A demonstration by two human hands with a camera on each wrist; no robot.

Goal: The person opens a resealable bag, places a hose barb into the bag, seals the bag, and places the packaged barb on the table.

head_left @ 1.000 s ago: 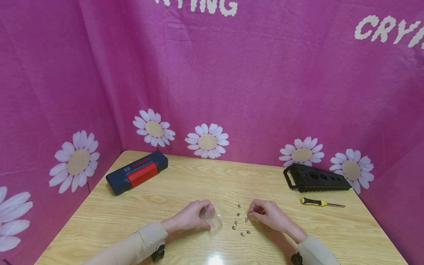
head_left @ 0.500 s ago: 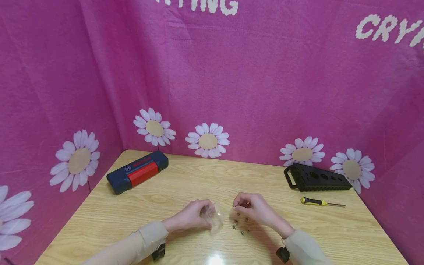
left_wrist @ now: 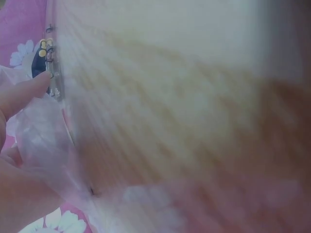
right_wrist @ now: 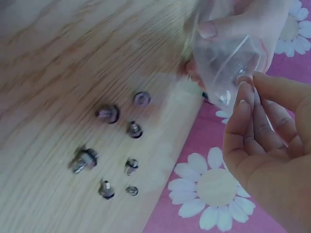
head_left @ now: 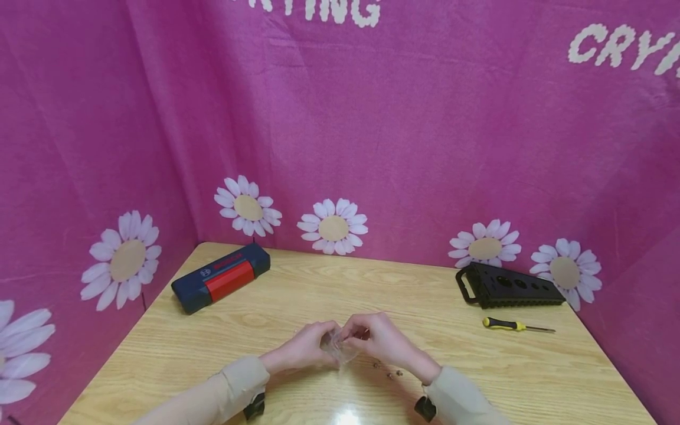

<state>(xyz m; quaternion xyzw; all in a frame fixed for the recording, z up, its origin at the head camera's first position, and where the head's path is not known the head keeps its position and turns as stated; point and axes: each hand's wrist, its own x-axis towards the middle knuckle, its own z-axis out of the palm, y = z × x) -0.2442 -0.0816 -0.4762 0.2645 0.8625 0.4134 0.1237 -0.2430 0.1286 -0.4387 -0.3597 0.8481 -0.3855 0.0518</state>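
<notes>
A small clear zip bag [head_left: 344,354] is held between the thumb and fingers of my left hand [head_left: 307,346], its mouth facing right. My right hand [head_left: 378,341] has come up to that mouth with thumb and fingertips pinched together. In the right wrist view, a small metal screw [right_wrist: 241,72] shows at those fingertips, partly covered by the bag's film. Several loose screws [right_wrist: 107,113] with collars lie on the wooden table beneath and beside the right hand. The head view shows only some of them, the right hand covering others.
A dark blue and red Bosch case [head_left: 220,278] lies at the table's back left. At the right are a black holder with a handle [head_left: 510,286] and a yellow and black screwdriver [head_left: 517,325]. A pink floral cloth [head_left: 372,147] hangs behind the table [head_left: 319,283].
My right hand has picked a screw off the table and moved left to the bag's mouth. The left hand has stayed in place with the bag.
</notes>
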